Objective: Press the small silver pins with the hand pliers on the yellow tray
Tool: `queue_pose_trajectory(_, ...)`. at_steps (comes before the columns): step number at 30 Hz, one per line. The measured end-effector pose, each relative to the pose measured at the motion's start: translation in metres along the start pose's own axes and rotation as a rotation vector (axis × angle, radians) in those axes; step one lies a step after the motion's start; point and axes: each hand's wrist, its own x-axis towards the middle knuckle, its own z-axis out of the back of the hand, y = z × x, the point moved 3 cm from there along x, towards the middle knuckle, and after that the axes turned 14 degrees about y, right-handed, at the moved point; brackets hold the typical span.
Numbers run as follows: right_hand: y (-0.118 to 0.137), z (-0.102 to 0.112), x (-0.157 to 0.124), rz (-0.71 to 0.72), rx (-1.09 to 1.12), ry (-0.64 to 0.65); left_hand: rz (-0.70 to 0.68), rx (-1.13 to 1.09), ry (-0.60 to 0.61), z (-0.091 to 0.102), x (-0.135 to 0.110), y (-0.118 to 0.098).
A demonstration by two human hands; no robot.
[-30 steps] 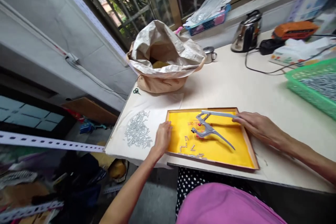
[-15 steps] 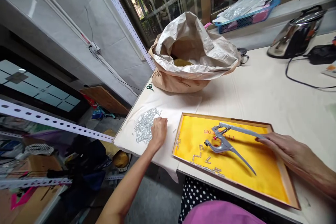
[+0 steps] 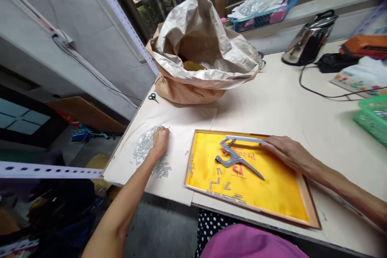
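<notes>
Thin silver metal sticks are pointing every way under our left hand, its pinch unclear; our right hand is gripping long grey metal pliers.

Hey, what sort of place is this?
Probably a small workshop or informal workroom: the right hand holds a grey plier-like tool over a yellow-lined tray, with a heap of small silvery pieces beside it. A kettle behind adds a homely note.

Grey pliers, yellow-floored tray, silvery pieces, purple garment, white-dotted black fabric
</notes>
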Motion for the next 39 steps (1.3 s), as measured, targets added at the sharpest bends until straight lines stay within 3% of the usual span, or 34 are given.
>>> queue_pose_trajectory(7,0.01,0.005,0.009,0.086,-0.114,0.035,-0.121,-0.026,-0.093,0.007,-0.001,0.0)
queue_pose_trajectory(11,0.015,0.013,0.014,0.12,-0.192,0.066,-0.238,-0.47,-0.155,0.018,-0.033,-0.036)
queue_pose_trajectory(13,0.017,0.019,0.019,0.134,-0.238,0.068,-0.297,-0.769,-0.08,0.019,-0.056,-0.066)
queue_pose_trajectory(17,0.026,0.032,0.031,0.186,-0.347,0.034,-0.33,-1.16,0.151,0.01,-0.094,-0.122)
queue_pose_trajectory(21,0.037,0.043,0.043,0.25,-0.436,0.03,-0.242,-1.412,0.305,-0.006,-0.107,-0.148)
queue_pose_trajectory(27,0.042,0.049,0.05,0.272,-0.507,0.044,-0.145,-1.447,0.34,-0.018,-0.105,-0.151)
queue_pose_trajectory(39,0.042,0.048,0.051,0.26,-0.514,0.04,-0.182,-1.258,0.353,-0.027,-0.088,-0.153)
